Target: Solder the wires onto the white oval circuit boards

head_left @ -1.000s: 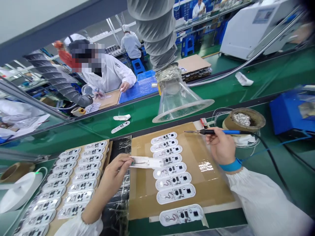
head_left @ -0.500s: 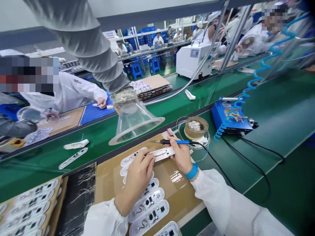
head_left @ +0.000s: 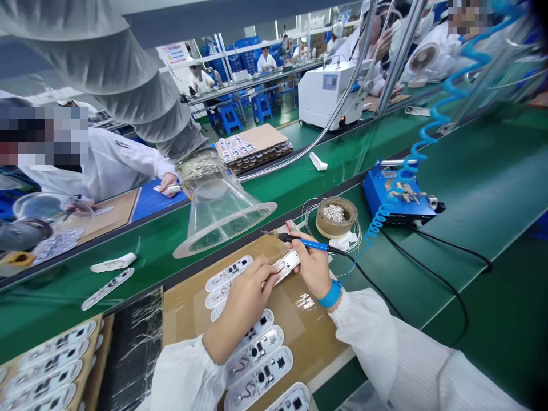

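My left hand [head_left: 246, 297] is closed, its fingertips pinching the near end of a narrow white plastic casing [head_left: 287, 262] above the cardboard. My right hand [head_left: 315, 271] is wrapped round the blue handle of a soldering iron [head_left: 311, 244], and its fingers also touch the casing's far end. The iron's tip points left, over the casing and apart from it. Under and beside my left hand lie several oval white casings with circuit boards [head_left: 257, 379], in a row on the cardboard sheet [head_left: 310, 319]. My left fingers hide part of the held casing.
A clear fume funnel [head_left: 226, 220] hangs ahead on the left. A round pot of silvery scraps [head_left: 337, 216] and coiled wire stand beyond my right hand. Further right are a blue device [head_left: 400, 200] and a coiled blue hose [head_left: 432, 125]. A co-worker's hand [head_left: 168, 182] works at left.
The held casing has tilted more steeply, its right end higher, and my hands have come closer together over it. The iron stays in my right hand. The whole view has shifted slightly.
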`<state>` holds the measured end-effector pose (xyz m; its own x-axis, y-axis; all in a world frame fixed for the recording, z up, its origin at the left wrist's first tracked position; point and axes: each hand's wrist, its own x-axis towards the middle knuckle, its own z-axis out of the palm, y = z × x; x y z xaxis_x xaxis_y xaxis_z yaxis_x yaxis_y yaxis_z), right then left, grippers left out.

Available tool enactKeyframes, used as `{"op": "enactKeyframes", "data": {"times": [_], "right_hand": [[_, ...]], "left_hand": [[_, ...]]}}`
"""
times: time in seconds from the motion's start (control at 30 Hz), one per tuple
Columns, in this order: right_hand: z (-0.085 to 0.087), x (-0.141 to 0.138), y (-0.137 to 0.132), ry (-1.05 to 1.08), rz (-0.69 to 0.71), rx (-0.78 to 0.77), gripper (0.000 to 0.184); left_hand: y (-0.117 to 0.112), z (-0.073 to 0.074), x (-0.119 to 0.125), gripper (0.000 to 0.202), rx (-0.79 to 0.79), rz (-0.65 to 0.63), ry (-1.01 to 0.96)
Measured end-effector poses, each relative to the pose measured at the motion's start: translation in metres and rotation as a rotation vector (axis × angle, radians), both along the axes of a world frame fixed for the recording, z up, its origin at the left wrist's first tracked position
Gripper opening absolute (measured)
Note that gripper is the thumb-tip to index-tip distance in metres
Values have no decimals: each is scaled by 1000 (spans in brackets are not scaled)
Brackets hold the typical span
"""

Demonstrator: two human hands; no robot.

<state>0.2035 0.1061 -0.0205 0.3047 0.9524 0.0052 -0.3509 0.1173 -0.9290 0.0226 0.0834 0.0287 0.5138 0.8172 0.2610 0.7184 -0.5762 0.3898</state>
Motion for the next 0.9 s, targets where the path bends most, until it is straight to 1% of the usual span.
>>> {"op": "enactKeyframes", "data": {"times": [0.1, 0.17, 0.4, 0.47, 0.53, 0.63, 0.77, 0.83, 0.9], "right_hand": [[2, 0, -1, -20, -8, 2, 35], [2, 0, -1, -28, -12, 1, 36], [-6, 1, 3, -14, -30, -10, 41], [-7, 0, 2, 2, -28, -16, 41], [-8, 0, 1, 17, -19, -16, 40], [-8, 3, 0, 26, -42, 22, 38], [-3, 12, 2, 29, -159, 59, 38], [2, 15, 4, 9, -144, 56, 35], [9, 16, 7, -38, -69, 56, 32]], "left_hand": [[1, -2, -1, 17, -5, 22, 61], [2, -2, 0, 18, -48, 16, 39], [5, 13, 2, 19, -347, -11, -350], [2, 16, -1, 19, -421, -21, -395], [-2, 18, -9, 20, -463, -9, -401], [-4, 19, -30, 19, -467, 62, -382], [7, 15, -67, 21, -376, 246, -343], [17, 10, -80, 22, -310, 323, -298], [26, 2, -84, 22, -250, 350, -236]]}}
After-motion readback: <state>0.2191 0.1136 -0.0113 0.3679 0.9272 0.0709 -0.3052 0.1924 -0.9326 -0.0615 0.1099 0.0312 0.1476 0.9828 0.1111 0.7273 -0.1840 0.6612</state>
